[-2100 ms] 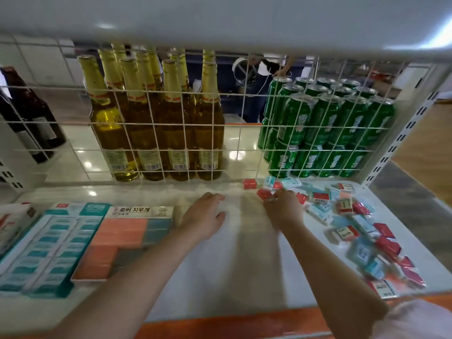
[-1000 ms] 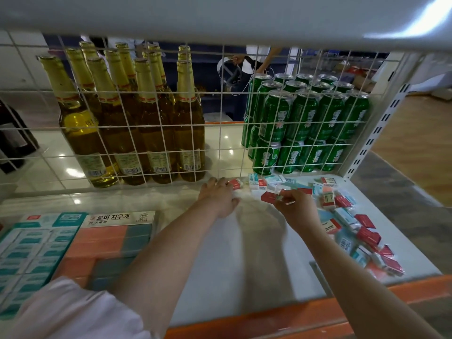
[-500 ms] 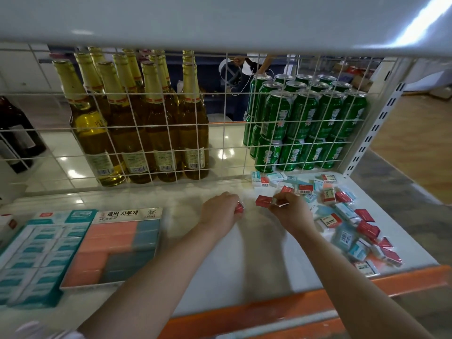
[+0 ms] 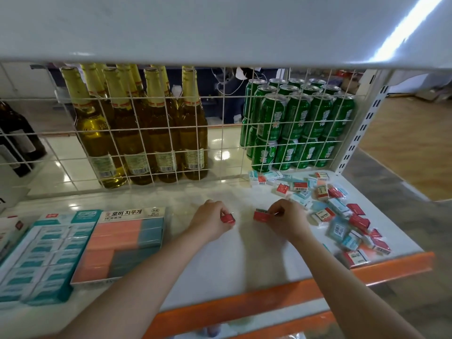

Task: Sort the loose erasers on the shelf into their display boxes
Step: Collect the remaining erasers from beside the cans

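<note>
My left hand pinches a small red eraser over the middle of the white shelf. My right hand pinches another red eraser just to the right of it. A heap of loose erasers in red and light blue wrappers lies on the shelf's right part. At the left stand a display box of pink and grey erasers and a teal display box of white-and-teal erasers.
A white wire grid closes the back of the shelf. Behind it stand yellow glass bottles, green cans and dark bottles. Another shelf board hangs overhead. The front edge is orange. A red-and-white box sits at far left.
Both hands reached to the back of the shelf, each took a red eraser, and have drawn back toward the middle, close together.
</note>
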